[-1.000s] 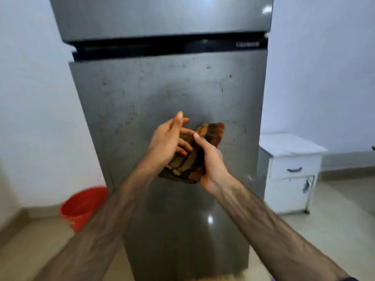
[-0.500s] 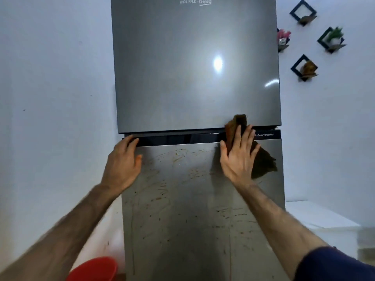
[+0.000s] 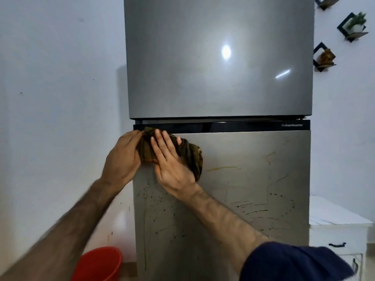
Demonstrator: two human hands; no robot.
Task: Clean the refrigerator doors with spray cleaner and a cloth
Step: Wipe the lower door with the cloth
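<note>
- Two hands meet on one cloth (image 3: 189, 157) in the head view, at the top left corner of the lower refrigerator door (image 3: 243, 189), just under the black trim strip (image 3: 223, 126).
- The right hand (image 3: 172, 165) lies flat with fingers spread, pressing the cloth to the metal; the left hand (image 3: 123, 157) curls round the door's left edge and pinches the cloth's end.
- To wipe well, I would keep the palm flat, press evenly, and work in overlapping strokes down and across towards the marks.
- The lower door carries dark specks, streaks and a yellowish smear; the upper door (image 3: 219, 57) looks clean and glossy.
- No spray bottle is in sight.
- Around it: a red bucket (image 3: 97, 264) on the floor at left, a white cabinet (image 3: 336, 230) at right, small wall shelves (image 3: 353, 27) above.
</note>
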